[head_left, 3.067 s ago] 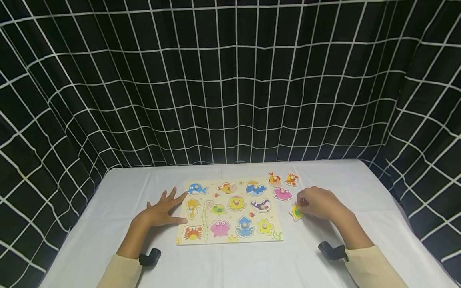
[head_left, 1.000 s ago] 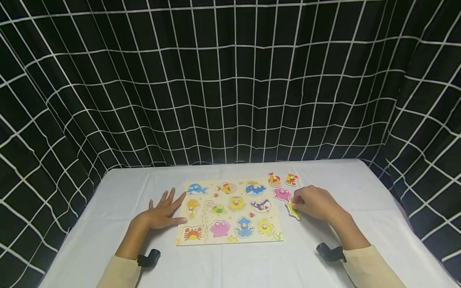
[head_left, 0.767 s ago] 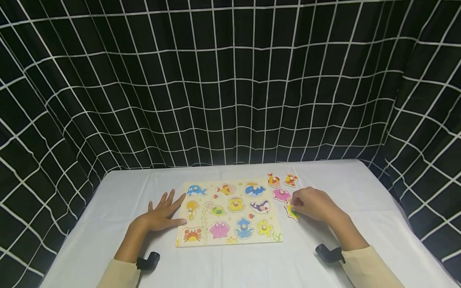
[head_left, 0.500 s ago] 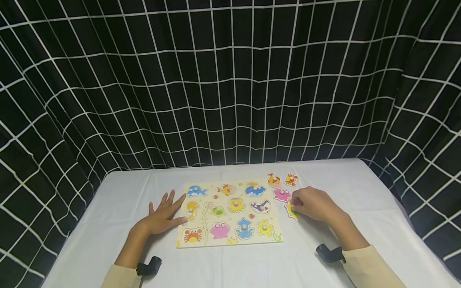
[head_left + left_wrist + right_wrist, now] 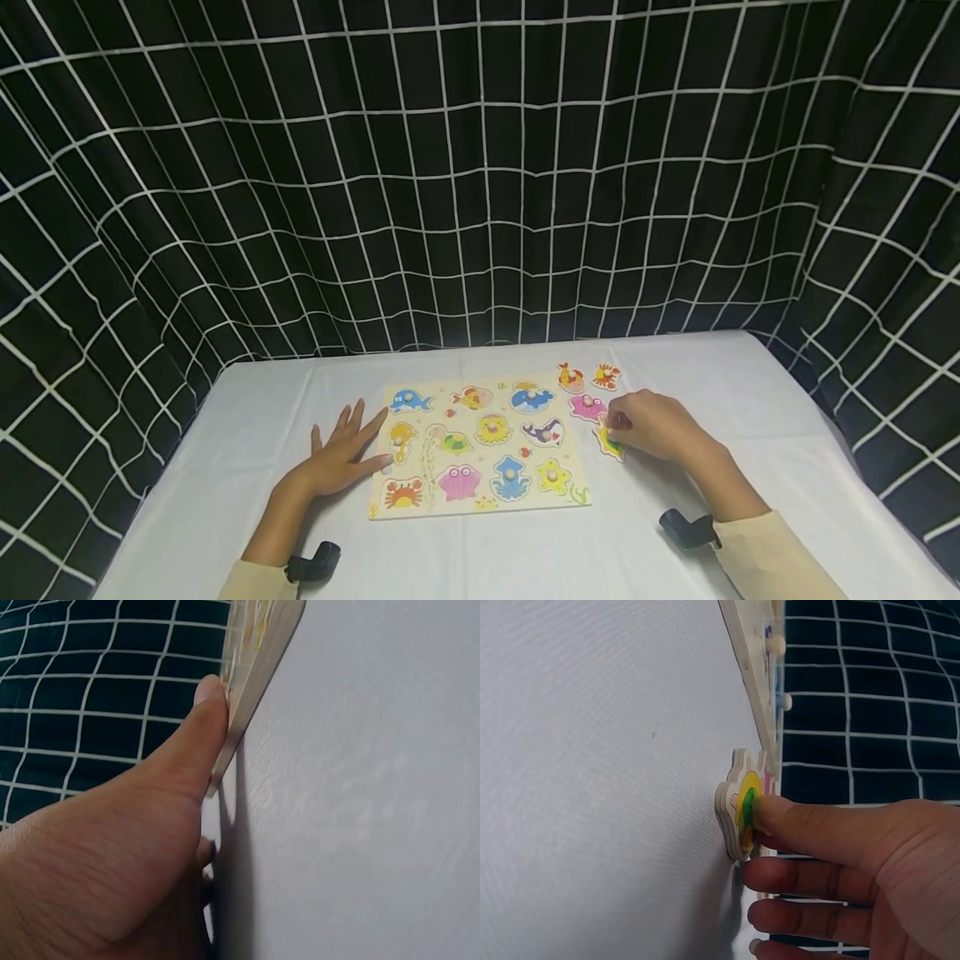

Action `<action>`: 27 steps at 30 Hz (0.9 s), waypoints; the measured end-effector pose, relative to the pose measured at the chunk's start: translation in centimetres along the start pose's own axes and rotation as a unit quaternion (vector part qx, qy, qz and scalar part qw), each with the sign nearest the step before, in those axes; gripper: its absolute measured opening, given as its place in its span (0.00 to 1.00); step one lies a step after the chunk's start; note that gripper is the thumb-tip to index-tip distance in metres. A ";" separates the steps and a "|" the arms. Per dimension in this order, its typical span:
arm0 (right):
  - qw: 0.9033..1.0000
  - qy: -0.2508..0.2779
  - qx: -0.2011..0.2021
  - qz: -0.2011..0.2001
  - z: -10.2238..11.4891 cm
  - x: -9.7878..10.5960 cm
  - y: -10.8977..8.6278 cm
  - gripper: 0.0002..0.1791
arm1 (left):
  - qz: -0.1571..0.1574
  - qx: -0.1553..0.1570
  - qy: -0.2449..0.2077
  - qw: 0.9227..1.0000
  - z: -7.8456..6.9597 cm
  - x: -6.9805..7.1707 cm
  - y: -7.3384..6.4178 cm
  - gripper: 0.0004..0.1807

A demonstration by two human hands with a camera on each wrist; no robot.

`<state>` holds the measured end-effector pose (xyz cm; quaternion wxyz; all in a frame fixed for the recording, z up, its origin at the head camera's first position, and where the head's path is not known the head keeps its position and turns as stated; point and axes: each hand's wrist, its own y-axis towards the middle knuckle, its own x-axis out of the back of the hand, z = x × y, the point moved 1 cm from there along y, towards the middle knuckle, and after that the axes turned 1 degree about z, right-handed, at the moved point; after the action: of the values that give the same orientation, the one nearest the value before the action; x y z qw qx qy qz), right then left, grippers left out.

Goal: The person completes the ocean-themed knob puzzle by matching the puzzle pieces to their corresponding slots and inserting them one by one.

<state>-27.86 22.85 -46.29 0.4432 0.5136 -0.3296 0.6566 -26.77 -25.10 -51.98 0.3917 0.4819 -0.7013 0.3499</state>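
A wooden peg puzzle board (image 5: pixel 480 457) with sea animals lies in the middle of the table. My left hand (image 5: pixel 337 460) is spread at its left edge, index fingertip and thumb touching the board; the left wrist view shows the thumb (image 5: pixel 202 720) along that edge. Right of the board, my right hand (image 5: pixel 663 425) pinches a green and yellow turtle piece (image 5: pixel 742 784) between thumb and fingers, hiding its knob. The turtle piece is low over the cloth, slightly tilted, its upper end right by the pink shell piece (image 5: pixel 587 407).
A fish piece (image 5: pixel 570 380) and a crab piece (image 5: pixel 606 376) lie beyond the shell. Knobbed pieces such as the squid (image 5: pixel 510 481) and starfish (image 5: pixel 552 476) sit in the board; its turtle (image 5: pixel 452 442), shell, crab and fish pictures show no knobs. A black grid curtain (image 5: pixel 480 208) stands behind.
My right hand has shifted a little left with the turtle piece, bringing it close to the shell piece and turning it slightly. My left hand has stayed at the board's edge.
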 end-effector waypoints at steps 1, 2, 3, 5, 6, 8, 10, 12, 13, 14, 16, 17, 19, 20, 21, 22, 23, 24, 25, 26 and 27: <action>1.000 0.000 0.000 0.001 0.0 0.0 0.0 0.06 | -0.001 0.001 0.001 1.000 0.0 -0.1 0.0 0.46; 1.000 0.000 0.000 0.002 0.0 -0.1 0.0 0.06 | -0.001 0.003 0.002 1.000 0.1 -0.2 -0.1 0.46; 1.000 -0.001 0.000 0.003 -0.1 -0.1 0.1 0.06 | -0.002 0.005 0.003 1.000 0.1 -0.2 -0.1 0.46; 1.000 -0.002 0.002 0.004 -0.1 -0.2 0.1 0.07 | -0.005 0.005 0.008 1.000 0.2 -0.3 -0.2 0.46; 1.000 -0.003 0.002 0.002 -0.1 -0.2 0.1 0.06 | -0.008 0.003 0.006 1.000 0.2 -0.4 -0.2 0.46; 1.000 -0.006 0.002 -0.002 -0.2 -0.2 0.1 0.07 | -0.012 0.001 0.006 1.000 0.2 -0.4 -0.2 0.46; 1.000 -0.009 0.002 -0.006 -0.2 -0.1 0.1 0.07 | -0.013 0.000 0.004 1.000 0.1 -0.3 -0.2 0.46; 1.000 -0.011 0.000 -0.010 -0.3 -0.1 0.2 0.07 | -0.013 0.001 0.000 1.000 -0.1 -0.2 -0.2 0.46; 1.000 -0.010 -0.001 -0.010 -0.3 -0.1 0.2 0.08 | -0.011 0.003 0.002 1.000 -0.1 -0.1 -0.2 0.46; 1.000 -0.010 -0.002 -0.010 -0.4 -0.1 0.2 0.08 | -0.011 0.004 0.000 1.000 -0.1 -0.1 -0.1 0.46; 1.000 -0.007 -0.003 -0.008 -0.4 -0.2 0.3 0.08 | -0.011 0.007 0.001 1.000 -0.1 -0.1 -0.1 0.46; 1.000 -0.006 -0.004 -0.006 -0.4 -0.2 0.3 0.08 | -0.012 0.008 0.004 1.000 -0.1 -0.2 -0.1 0.46; 1.000 -0.004 -0.005 -0.004 -0.4 -0.3 0.3 0.08 | -0.015 0.008 0.011 1.000 0.1 -0.4 -0.1 0.46; 1.000 -0.003 -0.005 -0.003 -0.4 -0.3 0.3 0.08 | -0.018 0.007 0.013 1.000 0.2 -0.5 0.0 0.46; 1.000 -0.002 -0.005 -0.003 -0.4 -0.3 0.3 0.08 | -0.020 0.008 0.015 1.000 0.3 -0.6 0.0 0.46; 1.000 -0.002 -0.005 -0.003 -0.4 -0.3 0.3 0.08 | -0.023 0.006 0.016 1.000 0.3 -0.7 0.0 0.46; 1.000 -0.002 -0.006 -0.004 -0.4 -0.4 0.3 0.08 | -0.025 0.005 0.017 1.000 0.4 -0.7 -0.1 0.46; 1.000 -0.002 -0.006 -0.005 -0.4 -0.4 0.3 0.08 | -0.027 0.005 0.016 0.999 0.3 -0.8 -0.1 0.45; 1.000 -0.002 -0.007 -0.005 -0.4 -0.4 0.3 0.08 | -0.030 0.003 0.014 0.999 0.3 -0.8 -0.1 0.45; 1.000 -0.002 -0.008 -0.006 -0.4 -0.4 0.3 0.08 | -0.033 0.001 0.013 0.999 0.2 -0.8 -0.2 0.45; 1.000 -0.002 -0.009 -0.006 -0.4 -0.4 0.3 0.08 | -0.036 0.000 0.011 0.999 0.2 -0.8 -0.2 0.45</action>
<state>-28.26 23.03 -46.78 0.4507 0.5133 -0.3331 0.6499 -26.45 -25.00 -52.73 0.4115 0.5030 -0.6793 0.3409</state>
